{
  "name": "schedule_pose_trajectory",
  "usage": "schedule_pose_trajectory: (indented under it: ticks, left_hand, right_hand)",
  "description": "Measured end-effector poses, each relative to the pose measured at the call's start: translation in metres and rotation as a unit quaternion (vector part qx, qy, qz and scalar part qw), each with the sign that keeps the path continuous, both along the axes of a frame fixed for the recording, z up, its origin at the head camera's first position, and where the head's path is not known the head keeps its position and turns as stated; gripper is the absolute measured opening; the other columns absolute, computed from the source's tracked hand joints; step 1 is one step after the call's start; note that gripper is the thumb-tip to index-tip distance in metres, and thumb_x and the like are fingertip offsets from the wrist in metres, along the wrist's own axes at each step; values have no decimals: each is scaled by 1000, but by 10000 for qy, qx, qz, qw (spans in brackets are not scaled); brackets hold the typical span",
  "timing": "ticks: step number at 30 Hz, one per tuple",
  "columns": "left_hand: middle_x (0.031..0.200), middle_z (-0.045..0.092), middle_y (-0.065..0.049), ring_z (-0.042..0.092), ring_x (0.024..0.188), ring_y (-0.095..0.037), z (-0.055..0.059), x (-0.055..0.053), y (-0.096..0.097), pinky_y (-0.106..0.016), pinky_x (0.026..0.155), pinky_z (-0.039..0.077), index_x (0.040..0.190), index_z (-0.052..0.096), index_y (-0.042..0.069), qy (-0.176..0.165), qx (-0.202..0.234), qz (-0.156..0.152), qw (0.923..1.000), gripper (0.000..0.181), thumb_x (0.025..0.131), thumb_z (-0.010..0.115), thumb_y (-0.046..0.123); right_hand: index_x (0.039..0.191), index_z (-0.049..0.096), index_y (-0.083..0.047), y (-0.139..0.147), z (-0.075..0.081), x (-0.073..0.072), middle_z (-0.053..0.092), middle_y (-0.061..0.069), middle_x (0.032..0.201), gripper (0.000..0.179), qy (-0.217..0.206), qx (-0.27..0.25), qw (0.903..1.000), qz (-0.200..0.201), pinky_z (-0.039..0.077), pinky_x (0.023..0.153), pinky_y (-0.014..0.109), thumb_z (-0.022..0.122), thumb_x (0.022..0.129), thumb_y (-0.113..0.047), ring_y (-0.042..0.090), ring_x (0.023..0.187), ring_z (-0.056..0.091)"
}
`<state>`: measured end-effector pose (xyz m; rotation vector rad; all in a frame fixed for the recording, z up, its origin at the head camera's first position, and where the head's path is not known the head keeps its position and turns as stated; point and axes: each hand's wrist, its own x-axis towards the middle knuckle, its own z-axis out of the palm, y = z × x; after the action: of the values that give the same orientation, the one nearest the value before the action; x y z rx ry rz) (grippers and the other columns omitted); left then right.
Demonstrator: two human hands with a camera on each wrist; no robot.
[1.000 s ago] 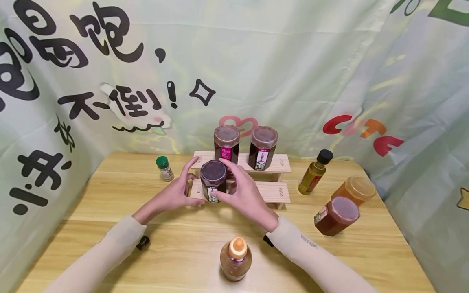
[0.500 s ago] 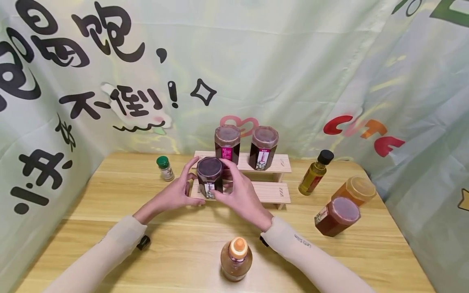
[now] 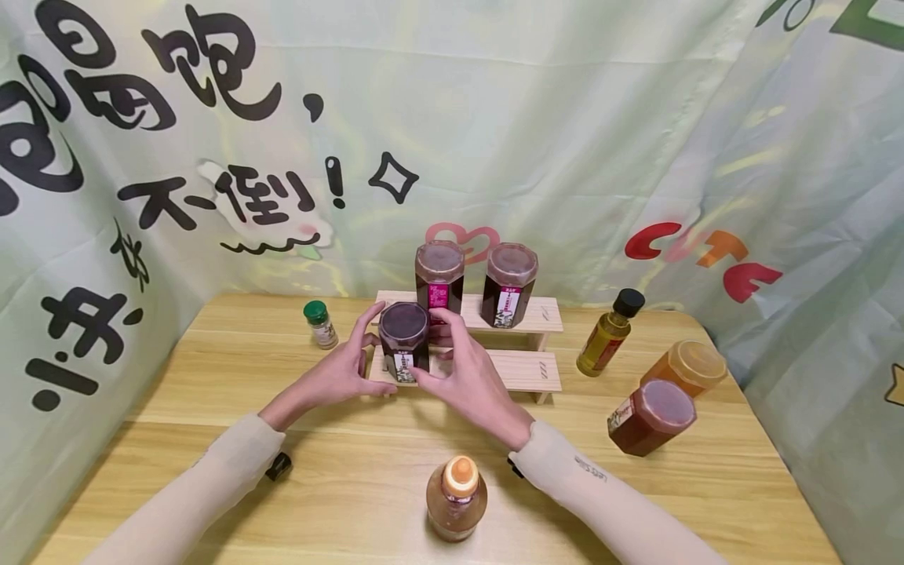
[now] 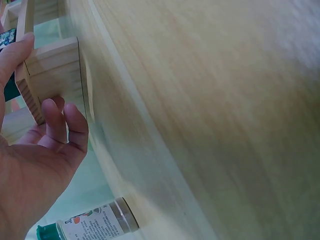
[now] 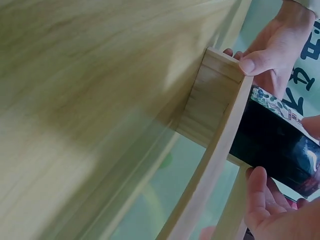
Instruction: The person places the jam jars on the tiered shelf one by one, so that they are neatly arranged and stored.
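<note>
A dark octagonal honey jar [image 3: 405,323] stands upright at the left end of the lower step of a two-tier wooden shelf [image 3: 519,366]. My right hand [image 3: 472,378] grips it from the right, thumb at the front by the label and fingers round the side. The jar's base meets the step in the right wrist view [image 5: 270,142]. My left hand [image 3: 333,378] holds the left end of the lower step, its thumb on the front corner and its fingers curled against the end board, as the left wrist view shows.
Two more dark jars [image 3: 439,275] [image 3: 510,282] stand on the upper step. A green-capped spice shaker [image 3: 321,326] is left of the shelf. To the right are an oil bottle [image 3: 607,337], an amber jar [image 3: 685,367] and a red-brown jar [image 3: 650,417]. An orange-topped bottle [image 3: 457,502] stands in front.
The jar and my right hand have shifted slightly left and back onto the step's left end, then stayed nearly still. My left hand has kept its place on the shelf.
</note>
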<state>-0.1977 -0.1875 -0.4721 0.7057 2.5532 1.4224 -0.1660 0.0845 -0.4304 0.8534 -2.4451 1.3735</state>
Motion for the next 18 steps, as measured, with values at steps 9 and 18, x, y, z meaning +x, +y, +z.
schedule_pose_trajectory:
  ticks: [9,18]
  left_hand:
    - [138,70,-15,67,72,-27,1,0,1,-48,72,57,173,-2,48,-33,7,23,10000,143,79,103,23]
    - [137,70,-14,65,70,-27,2,1,1,-44,65,56,172,-2,49,-81,-1,43,10000,143,79,103,23]
  right_hand:
    - [161,38,-10,11,7,6,68,14,131,93,-206,-228,9995,13,61,96,44,94,87,-8,28,118,69]
    - [158,41,-5,30,18,15,69,20,135,89,-602,-803,9948,166,60,97,50,92,85,0,35,119,71]
